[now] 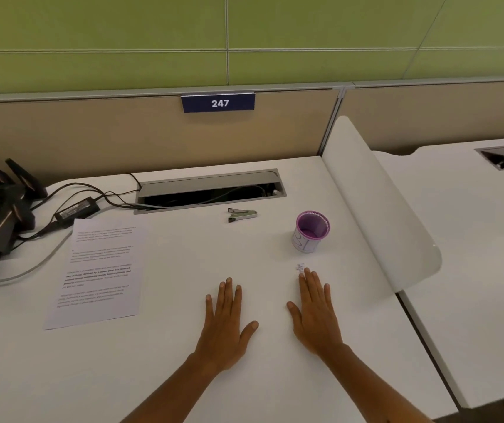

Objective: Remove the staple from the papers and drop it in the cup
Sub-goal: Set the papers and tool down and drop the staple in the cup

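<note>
Both hands are lying flat, palms down, on the white surface (168, 361), fingers stretched out and holding nothing. The left hand (226, 322) is resting near the middle of the near edge, and the right hand (315, 312) is lying just beside it, apart from it, with bare surface showing between the two.

The papers (101, 270) are lying flat well to the left of the left hand, printed side up, untouched by either hand. The staple itself is too small to make out on them. The cup (310, 232), purple inside with a pale patterned wall, is standing upright beyond the right hand, near the curved white divider (382, 209). A small pale scrap (300, 267) is lying just past the right fingertips (307, 274), between that hand and the cup; what it is cannot be told.

A staple remover (241, 214) is lying farther back, left of the cup, just in front of the open cable tray (211, 190). A power brick (76, 209) with cables is sitting at the far left.
</note>
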### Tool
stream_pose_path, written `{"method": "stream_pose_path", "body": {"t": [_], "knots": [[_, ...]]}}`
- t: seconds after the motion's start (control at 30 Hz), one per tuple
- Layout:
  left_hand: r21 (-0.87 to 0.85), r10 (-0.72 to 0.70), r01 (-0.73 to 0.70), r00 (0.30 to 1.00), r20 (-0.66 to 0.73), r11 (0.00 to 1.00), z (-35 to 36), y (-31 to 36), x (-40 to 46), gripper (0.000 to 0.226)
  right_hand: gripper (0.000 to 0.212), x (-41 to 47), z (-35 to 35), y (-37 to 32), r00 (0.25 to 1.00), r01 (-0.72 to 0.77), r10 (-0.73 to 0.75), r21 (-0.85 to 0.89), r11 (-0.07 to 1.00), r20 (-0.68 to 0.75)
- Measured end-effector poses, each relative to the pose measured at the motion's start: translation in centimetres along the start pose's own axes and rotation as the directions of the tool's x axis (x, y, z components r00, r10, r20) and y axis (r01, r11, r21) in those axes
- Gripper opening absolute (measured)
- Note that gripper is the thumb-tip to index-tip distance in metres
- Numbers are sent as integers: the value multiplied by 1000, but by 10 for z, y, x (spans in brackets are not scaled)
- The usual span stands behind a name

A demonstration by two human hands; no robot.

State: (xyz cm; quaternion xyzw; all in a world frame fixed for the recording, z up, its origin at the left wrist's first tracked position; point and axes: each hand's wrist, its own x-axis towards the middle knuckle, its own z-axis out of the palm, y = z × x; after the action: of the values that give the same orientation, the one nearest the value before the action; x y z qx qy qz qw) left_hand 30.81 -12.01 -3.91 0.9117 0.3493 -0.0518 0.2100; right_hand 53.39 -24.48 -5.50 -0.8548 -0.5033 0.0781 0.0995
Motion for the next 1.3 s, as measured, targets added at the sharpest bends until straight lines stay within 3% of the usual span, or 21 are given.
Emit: {"method": "stream_pose_path", "body": {"t": [0.3, 0.5, 0.9, 1.1, 1.3], "knots": [[89, -42, 34, 995, 93, 995, 13, 11, 13, 106, 79, 16, -13, 28, 984, -178, 178, -60, 982, -12], [47, -58, 52, 987, 149, 998, 10, 11, 19, 118, 88, 36, -10, 21, 976, -214, 217, -139, 967, 11], [67, -63, 51, 980, 190, 996, 6, 11, 21, 123, 78, 53, -7, 9, 997, -71, 72, -198, 978, -3], [76, -64, 49, 977, 206, 996, 4, 12, 22, 122, 62, 61, -18, 7, 999, -17, 19, 32, 999, -46], [79, -64, 48, 975, 211, 996, 3, 11, 21, 121, 43, 73, -23, 6, 991, 132, -132, 28, 991, -6]]}}
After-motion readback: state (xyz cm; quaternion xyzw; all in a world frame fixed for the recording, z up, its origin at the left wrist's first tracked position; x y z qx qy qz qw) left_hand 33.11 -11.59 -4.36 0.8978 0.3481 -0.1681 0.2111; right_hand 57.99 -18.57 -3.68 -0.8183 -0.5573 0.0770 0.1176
